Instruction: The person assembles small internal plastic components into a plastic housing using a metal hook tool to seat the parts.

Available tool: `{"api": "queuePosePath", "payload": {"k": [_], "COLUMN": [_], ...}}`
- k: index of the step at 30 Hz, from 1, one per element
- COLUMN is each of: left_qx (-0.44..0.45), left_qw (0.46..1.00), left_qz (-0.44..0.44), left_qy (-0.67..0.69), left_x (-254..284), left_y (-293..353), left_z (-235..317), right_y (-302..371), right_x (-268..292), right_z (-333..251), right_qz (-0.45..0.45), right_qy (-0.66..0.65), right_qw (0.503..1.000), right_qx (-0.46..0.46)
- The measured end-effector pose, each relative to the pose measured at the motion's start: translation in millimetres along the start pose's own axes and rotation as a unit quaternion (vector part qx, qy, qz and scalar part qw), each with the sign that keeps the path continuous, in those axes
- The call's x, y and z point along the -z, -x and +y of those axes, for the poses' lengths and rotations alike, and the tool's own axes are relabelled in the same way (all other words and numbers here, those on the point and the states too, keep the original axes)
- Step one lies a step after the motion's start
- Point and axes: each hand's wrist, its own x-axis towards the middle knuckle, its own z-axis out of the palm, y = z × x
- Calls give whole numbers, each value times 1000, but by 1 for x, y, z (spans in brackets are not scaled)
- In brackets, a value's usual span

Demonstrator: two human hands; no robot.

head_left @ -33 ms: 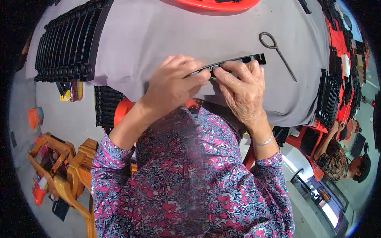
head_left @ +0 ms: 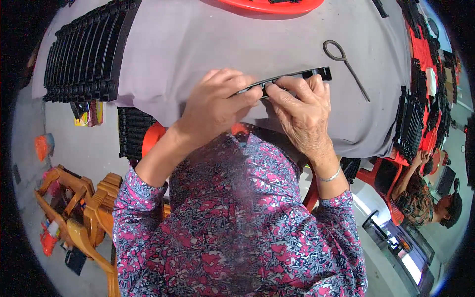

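Note:
A long, narrow black plastic strip (head_left: 324,74) lies slanted across both hands, just above the grey cloth. My left hand (head_left: 217,101) grips its left end between thumb and fingers and covers much of that end. My right hand (head_left: 304,106) is closed on its middle, thumb and fingertips pressed against it near my left thumb. The strip's right end sticks out past my right fingers and shows a notched, blocky tip. To the right on the cloth is a dark metal rod with a looped end (head_left: 335,51).
Rows of similar black strips (head_left: 91,49) lie at the table's left; more (head_left: 409,123) are stacked at the right. A red basin (head_left: 272,6) sits at the far edge. Wooden chair frames (head_left: 94,208) stand lower left. Another person (head_left: 428,200) works at the right.

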Motion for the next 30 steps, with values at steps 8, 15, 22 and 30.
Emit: {"api": "queuePosePath", "payload": {"k": [8,15,22,30], "left_qx": [-10,3,11,13], "left_qw": [999,999,1000,997], "left_qz": [-22,-25,-20,-78], "left_qy": [29,25,8,3], "left_x": [2,2,3,25], "left_y": [-2,-4,-6,-25], "left_z": [-1,2,1,5], "right_y": [-1,0,11,10], "right_x": [2,2,9,45], "right_z": [2,1,16,98], "right_qz": [-28,-21,111,100], "right_qy": [2,2,-182,25], "right_qw": [1000,1000,972,965], "right_qx": [9,11,-101,-240]}}
